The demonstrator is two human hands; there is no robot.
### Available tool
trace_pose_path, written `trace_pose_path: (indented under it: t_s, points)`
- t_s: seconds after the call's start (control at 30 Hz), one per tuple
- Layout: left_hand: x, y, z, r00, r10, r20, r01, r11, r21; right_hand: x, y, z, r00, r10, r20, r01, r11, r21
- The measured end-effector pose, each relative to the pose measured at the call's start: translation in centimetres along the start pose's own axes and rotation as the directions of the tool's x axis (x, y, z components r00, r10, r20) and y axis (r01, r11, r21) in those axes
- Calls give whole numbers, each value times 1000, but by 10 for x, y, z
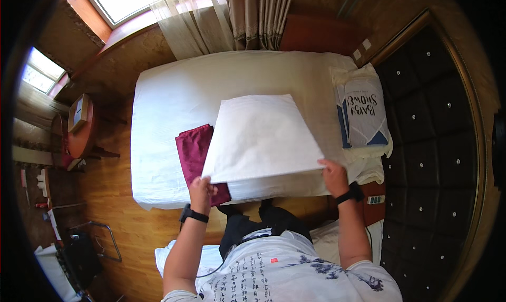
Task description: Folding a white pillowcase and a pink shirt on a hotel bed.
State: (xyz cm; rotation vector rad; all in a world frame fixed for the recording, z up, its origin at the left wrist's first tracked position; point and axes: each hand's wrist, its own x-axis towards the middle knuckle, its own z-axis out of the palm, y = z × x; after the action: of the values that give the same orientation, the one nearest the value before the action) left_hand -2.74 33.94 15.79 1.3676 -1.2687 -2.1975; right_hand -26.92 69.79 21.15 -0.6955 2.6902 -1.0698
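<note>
A white cloth [263, 138] is spread flat between my hands above the bed, its far edge towards the window side. My left hand [201, 191] pinches its near left corner, and my right hand [333, 175] pinches its near right corner. Beneath and left of the white cloth, a folded dark red cloth [193, 148] lies on the bed's white sheet [162, 144]; the white cloth covers part of it. Both wrists wear black bands.
Pillows with a printed grey and blue cover [365, 112] lie at the bed's right end, by a black tufted headboard [431, 144]. A second bed [326, 242] is behind me. A round wooden table [84, 134] and a metal-framed chair [112, 242] stand left.
</note>
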Motion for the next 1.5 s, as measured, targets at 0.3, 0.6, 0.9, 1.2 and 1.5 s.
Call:
trace_pose_path:
  t_s: [0.3,0.6,0.9,1.2,1.5]
  points:
    - [7,-219,-102,776,-592,-220,629,755,187,-149,134,136,789,401,465,-180,876,-448]
    - [12,-251,-122,638,-732,-239,769,622,150,-166,192,169,575,463,674,-196,878,-436]
    - [170,-167,-9,865,-492,-103,488,871,-57,36,228,202,700,569,433,-608,792,-58]
    - [291,-225,16,989,83,-125,11,792,610,109,339,269,741,656,141,-671,726,152]
    - [257,-311,-46,963,-1,-268,224,550,805,26,331,331,628,686,368,-746,666,31]
